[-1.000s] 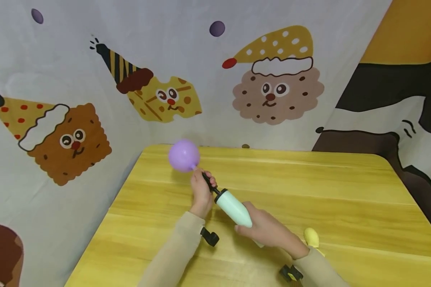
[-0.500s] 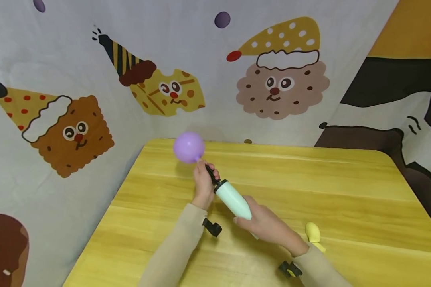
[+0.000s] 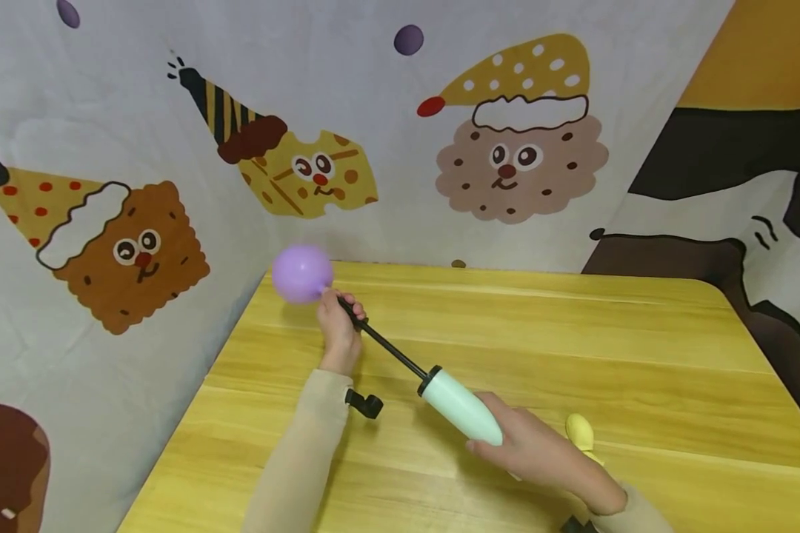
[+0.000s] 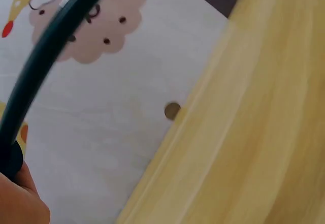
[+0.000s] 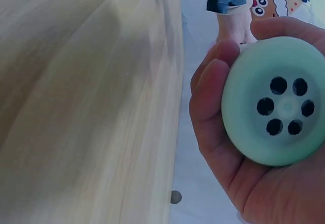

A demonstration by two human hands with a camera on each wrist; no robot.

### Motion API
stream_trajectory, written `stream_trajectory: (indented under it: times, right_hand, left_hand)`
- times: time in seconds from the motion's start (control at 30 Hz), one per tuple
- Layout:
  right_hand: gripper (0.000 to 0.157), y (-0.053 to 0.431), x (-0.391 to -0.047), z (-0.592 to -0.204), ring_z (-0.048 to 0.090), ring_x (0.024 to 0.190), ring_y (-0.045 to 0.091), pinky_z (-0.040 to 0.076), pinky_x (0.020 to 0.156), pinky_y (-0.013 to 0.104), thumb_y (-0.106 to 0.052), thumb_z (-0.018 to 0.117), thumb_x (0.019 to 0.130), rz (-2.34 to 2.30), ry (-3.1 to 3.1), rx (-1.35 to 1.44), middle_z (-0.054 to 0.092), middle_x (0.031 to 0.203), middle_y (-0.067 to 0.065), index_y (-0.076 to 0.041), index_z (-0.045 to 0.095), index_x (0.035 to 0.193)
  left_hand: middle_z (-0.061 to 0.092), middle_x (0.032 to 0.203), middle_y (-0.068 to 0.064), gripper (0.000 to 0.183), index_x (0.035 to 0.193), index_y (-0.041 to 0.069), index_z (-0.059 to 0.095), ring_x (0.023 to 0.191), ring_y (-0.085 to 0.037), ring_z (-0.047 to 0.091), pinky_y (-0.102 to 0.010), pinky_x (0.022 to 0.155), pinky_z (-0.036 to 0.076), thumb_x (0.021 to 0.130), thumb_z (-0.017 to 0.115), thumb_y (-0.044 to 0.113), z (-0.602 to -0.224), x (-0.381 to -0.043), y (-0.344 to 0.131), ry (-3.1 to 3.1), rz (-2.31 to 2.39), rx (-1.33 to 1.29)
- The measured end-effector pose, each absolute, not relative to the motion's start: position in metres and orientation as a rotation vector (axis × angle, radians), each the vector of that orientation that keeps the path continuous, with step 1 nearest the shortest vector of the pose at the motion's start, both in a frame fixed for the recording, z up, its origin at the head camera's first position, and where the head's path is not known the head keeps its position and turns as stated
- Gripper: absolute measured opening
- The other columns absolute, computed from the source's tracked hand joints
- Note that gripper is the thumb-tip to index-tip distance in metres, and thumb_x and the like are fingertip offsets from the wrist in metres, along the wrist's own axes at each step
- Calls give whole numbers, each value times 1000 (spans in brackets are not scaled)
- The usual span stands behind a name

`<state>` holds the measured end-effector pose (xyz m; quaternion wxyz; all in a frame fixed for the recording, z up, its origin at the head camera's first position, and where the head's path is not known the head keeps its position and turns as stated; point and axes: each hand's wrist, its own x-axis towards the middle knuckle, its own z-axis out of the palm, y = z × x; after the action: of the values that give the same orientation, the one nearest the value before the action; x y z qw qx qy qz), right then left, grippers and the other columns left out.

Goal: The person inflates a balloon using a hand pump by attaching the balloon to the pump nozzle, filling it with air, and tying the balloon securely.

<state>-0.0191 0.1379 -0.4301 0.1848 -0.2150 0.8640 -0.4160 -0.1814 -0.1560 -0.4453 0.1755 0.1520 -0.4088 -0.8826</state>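
My left hand (image 3: 339,329) grips the black nozzle end of a balloon pump, at the neck of an inflated purple balloon (image 3: 302,274). Around the mint green body of the balloon pump (image 3: 463,407) curl the fingers of my right hand (image 3: 533,448). A long stretch of black rod (image 3: 395,350) shows between the two hands. In the right wrist view the pump's round end (image 5: 287,107), with several dark holes, sits in the palm. Only part of the left hand (image 4: 20,203) and the dark rod (image 4: 45,51) appear in the left wrist view.
A yellow balloon (image 3: 579,431) lies on the wooden table (image 3: 607,348), partly behind the right forearm. Behind the table hangs a white cloth (image 3: 387,148) printed with cartoon food. Black wrist cameras (image 3: 365,403) are strapped on.
Both hands have drawn apart: the left went left with the purple balloon, the right went right and down with the pump body. The rod between them, mostly hidden before, is now exposed.
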Motion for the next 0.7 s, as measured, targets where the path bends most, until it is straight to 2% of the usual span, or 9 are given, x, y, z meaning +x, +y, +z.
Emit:
stream_trajectory:
  times: [0.2,0.37,0.5,0.7]
  right_hand:
    - [67,140,-19,-434,60,73,10,53,59,29,-38,73,97,-1181,2460,-629,65,106,4,-10,45,150]
    - [65,130,-26,-439,61,67,11,54,54,31,-39,72,98,-1220,2406,-620,63,96,4,-5,44,146]
    - [67,120,-35,-440,62,64,13,55,50,32,-37,72,98,-1270,2365,-607,62,90,6,1,42,145]
    - [69,103,-53,-439,62,62,15,55,49,33,-35,71,98,-1329,2332,-623,62,84,7,7,40,143]
  left_hand:
    - [52,71,1,33,90,12,46,49,-6,47,-16,44,40,115,31,28,-439,-175,-144,-1180,-2506,388]
    - [52,72,1,37,89,10,47,49,-6,47,-17,45,40,115,30,30,-443,-167,-128,-1246,-2512,374]
    - [52,70,1,38,85,9,49,50,-6,47,-17,45,39,114,29,24,-448,-161,-112,-1311,-2531,366]
    - [53,73,2,39,89,11,49,53,-7,48,-18,48,41,115,30,32,-456,-147,-92,-1390,-2598,365]
